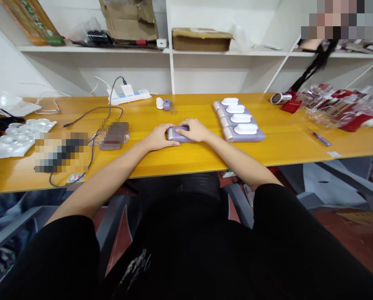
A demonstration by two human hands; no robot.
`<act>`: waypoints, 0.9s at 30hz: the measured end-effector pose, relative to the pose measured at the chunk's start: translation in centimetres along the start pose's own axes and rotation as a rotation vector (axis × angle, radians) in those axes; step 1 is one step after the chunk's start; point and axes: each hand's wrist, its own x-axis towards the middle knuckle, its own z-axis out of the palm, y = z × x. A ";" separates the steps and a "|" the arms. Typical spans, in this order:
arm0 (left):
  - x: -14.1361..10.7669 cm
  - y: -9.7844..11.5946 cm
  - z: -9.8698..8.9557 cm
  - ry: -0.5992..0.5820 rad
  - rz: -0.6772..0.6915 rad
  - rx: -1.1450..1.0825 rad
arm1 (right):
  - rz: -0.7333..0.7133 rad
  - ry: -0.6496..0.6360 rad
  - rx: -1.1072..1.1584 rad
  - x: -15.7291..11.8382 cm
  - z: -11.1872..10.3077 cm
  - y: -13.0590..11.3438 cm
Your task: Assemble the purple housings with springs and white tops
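Observation:
A purple-grey device (186, 137) lies on the yellow table (174, 160) in front of me. My left hand (161, 137) is wrapped round its left end, thumb along the near side. From the right, my right hand (193, 128) rests over its top and far side with bent fingers. Both hands cover much of the device. To the right stand several similar purple devices (259, 134) in a row, with white oval pieces (245, 128) on top. Beyond my hands are a small purple block (167, 104) and a small white piece (159, 103).
A power strip (130, 97) with a dark cable (92, 156) is at the back left. Bubble wrap (33, 129) lies far left. Red items in clear plastic (339, 104) and a thin tool (318, 136) are at right. White shelves (170, 66) stand behind; a person is partly visible upper right.

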 end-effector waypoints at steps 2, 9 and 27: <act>0.2 0.0 0.1 -0.003 -0.008 0.033 | 0.003 -0.014 -0.010 0.0 -0.1 -0.4; 0.4 0.2 -0.6 -0.066 -0.036 0.101 | 0.023 -0.031 0.001 0.3 0.0 -0.8; -0.6 -4.4 -6.0 -0.109 -0.118 -0.084 | 0.140 -0.112 -0.053 12.2 1.4 3.3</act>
